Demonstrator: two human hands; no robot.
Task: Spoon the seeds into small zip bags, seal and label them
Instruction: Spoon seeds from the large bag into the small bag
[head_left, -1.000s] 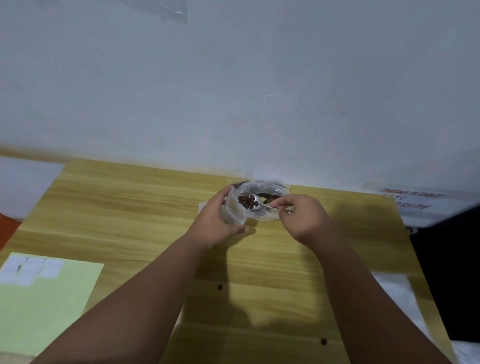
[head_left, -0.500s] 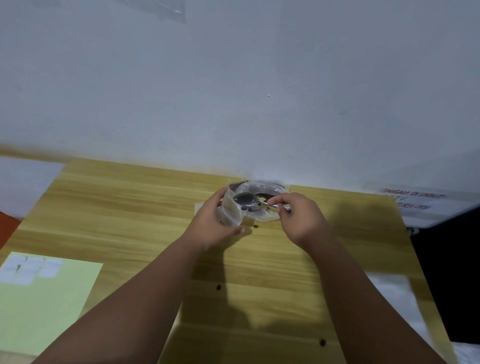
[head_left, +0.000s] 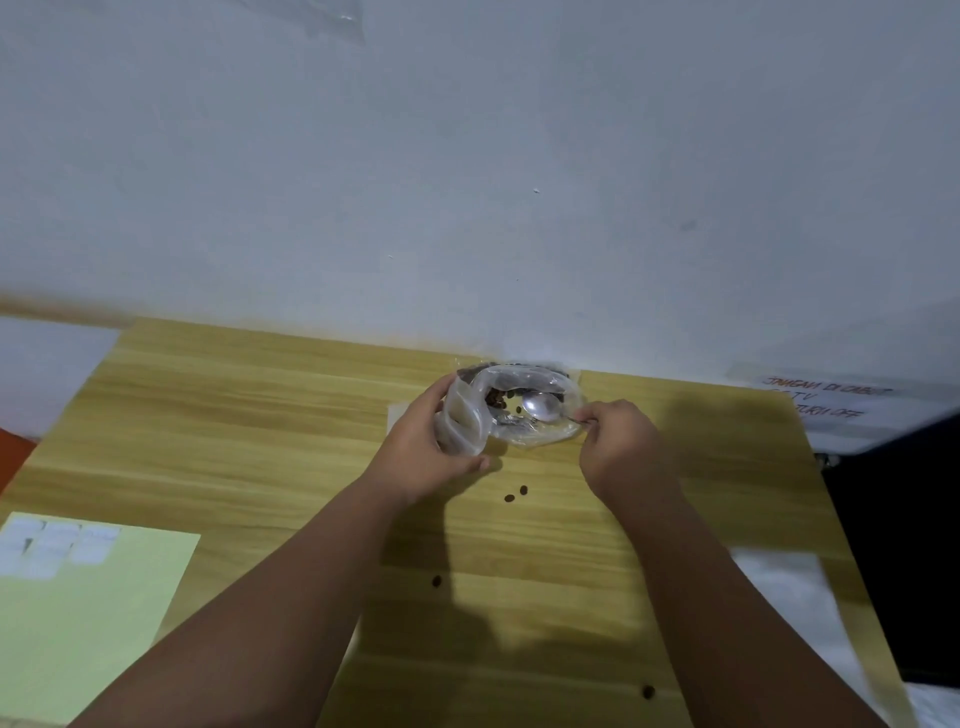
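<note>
My left hand (head_left: 422, 451) grips a small clear zip bag (head_left: 464, 420) and holds its mouth open beside a larger clear plastic bag (head_left: 540, 434) of dark seeds (head_left: 496, 398) at the table's far edge. My right hand (head_left: 618, 441) pinches the handle of a metal spoon (head_left: 541, 406); its bowl looks empty and lies over the large bag. Two loose seeds (head_left: 516, 494) lie on the wood just in front of my hands.
The wooden table (head_left: 260, 426) stands against a white wall. A pale green sheet with white labels (head_left: 57, 548) lies at the front left. Single stray seeds (head_left: 436, 581) dot the near part of the table. A paper note with red writing (head_left: 826, 397) sits at the far right.
The spoon carried seeds to the small bag, tipped them out and drew back to the right with an empty bowl. Two seeds dropped onto the table in front of my hands.
</note>
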